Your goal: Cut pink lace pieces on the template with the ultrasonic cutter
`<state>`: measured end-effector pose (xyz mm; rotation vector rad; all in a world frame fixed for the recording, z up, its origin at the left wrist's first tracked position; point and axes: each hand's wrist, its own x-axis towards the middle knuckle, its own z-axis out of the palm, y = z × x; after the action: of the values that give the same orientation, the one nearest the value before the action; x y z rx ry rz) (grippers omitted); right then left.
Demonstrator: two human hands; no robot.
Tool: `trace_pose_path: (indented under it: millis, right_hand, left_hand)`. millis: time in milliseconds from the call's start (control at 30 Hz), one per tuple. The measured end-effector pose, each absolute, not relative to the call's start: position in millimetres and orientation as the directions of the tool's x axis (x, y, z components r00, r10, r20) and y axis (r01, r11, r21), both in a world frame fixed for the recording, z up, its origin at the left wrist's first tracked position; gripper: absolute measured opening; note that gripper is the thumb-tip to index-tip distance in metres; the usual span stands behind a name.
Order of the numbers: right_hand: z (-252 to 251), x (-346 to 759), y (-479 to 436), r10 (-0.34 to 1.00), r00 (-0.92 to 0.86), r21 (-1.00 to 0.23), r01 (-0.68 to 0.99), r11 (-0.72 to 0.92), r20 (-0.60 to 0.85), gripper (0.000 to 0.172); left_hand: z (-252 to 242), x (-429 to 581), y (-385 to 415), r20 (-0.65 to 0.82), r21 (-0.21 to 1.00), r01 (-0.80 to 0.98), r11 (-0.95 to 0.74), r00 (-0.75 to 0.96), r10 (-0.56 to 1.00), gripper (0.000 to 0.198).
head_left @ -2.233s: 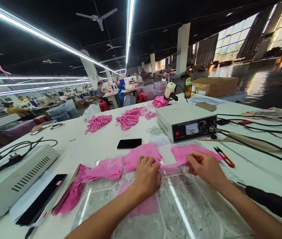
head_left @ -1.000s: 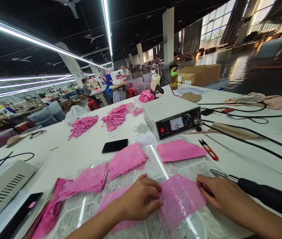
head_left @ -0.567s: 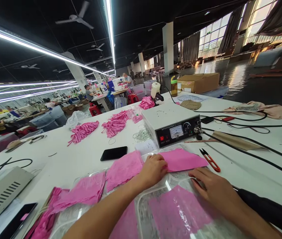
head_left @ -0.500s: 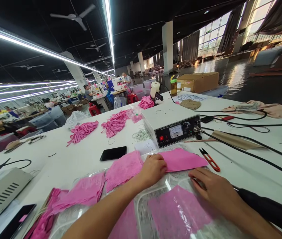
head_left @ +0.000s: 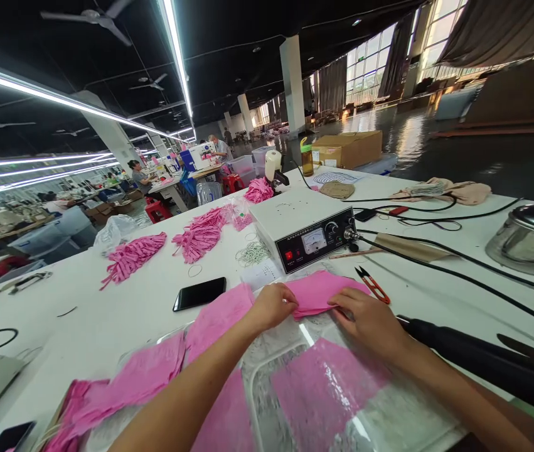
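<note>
My left hand (head_left: 272,305) and my right hand (head_left: 368,319) both pinch the near edge of a stack of pink fabric pieces (head_left: 319,290) in front of the white control box (head_left: 305,226). Nearer to me, a pink lace piece (head_left: 323,389) lies flat on a clear plastic sheet (head_left: 379,414), under my right forearm. More pink lace pieces (head_left: 219,314) lie to the left of my left hand. Red thread snips (head_left: 372,284) rest just right of the stack.
A black phone (head_left: 199,293) lies left of the stack. A black-handled tool (head_left: 474,351) with cables lies on the right, near a metal pot (head_left: 530,238). Pink strip bundles (head_left: 130,256) and a cardboard box (head_left: 347,147) sit farther back. Other people work at distant tables.
Earlier both hands laid a pink lace piece flat on the plastic sheet. Then the left hand reached forward to the stack, and the right hand has now joined it at the stack's edge.
</note>
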<state>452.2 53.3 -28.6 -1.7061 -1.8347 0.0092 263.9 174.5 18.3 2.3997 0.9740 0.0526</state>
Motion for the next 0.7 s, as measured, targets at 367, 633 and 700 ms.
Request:
trace_pose_path:
  millis: [367,633,700]
  right_hand:
    - [-21.6,428.8,70.9,0.935,0.024,-0.458,0.876,0.151,0.354,0.019]
    - [-21.1,430.4,74.6,0.938,0.024,-0.461,0.875,0.148,0.346,0.02]
    - [-20.9,430.6,74.0,0.931,0.017,-0.451,0.878,0.161,0.364,0.017]
  left_hand:
    - [19.1,265.5,182.4,-0.243,0.577,0.654,-0.489,0.71,0.661,0.032]
    - [20.8,265.8,182.5,-0.24,0.596,0.641,-0.484,0.717,0.655,0.031]
    - [21.8,265.4,181.9,-0.223,0.597,0.636,-0.489,0.717,0.66,0.031]
